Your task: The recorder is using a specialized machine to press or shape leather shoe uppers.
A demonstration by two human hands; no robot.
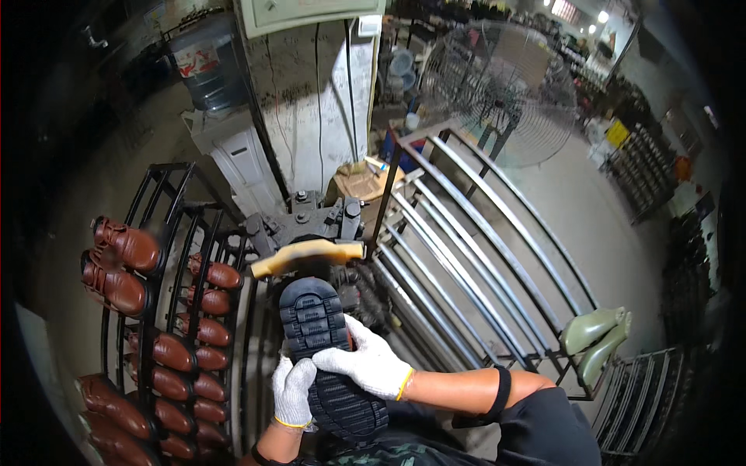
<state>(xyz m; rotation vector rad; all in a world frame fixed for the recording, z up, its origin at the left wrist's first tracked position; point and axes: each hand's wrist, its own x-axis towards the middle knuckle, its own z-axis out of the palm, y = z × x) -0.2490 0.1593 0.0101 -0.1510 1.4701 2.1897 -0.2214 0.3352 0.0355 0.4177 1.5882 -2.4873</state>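
Shoe workshop: racked brown shoes (172, 352), green lasts (589, 332).

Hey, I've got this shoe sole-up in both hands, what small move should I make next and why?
Perhaps ease the shoe slightly toward the curved yellow pad on the machine: your left hand and right hand both grip it, its black sole faces up, and its far end points at that pad.

My left hand (294, 392) and right hand (373, 365) are wearing matt, knitted cloth gloves (388, 374). Between them, a shoe sole (346, 400) is presenting matt, deeply ridged, rubber-like material. Left of my left hand, shoes (120, 289) are showing smooth, glossy, leather-like uppers. Ahead-right of my right hand, rack bars (458, 268) are reflecting light as smooth, bare-looking metal.
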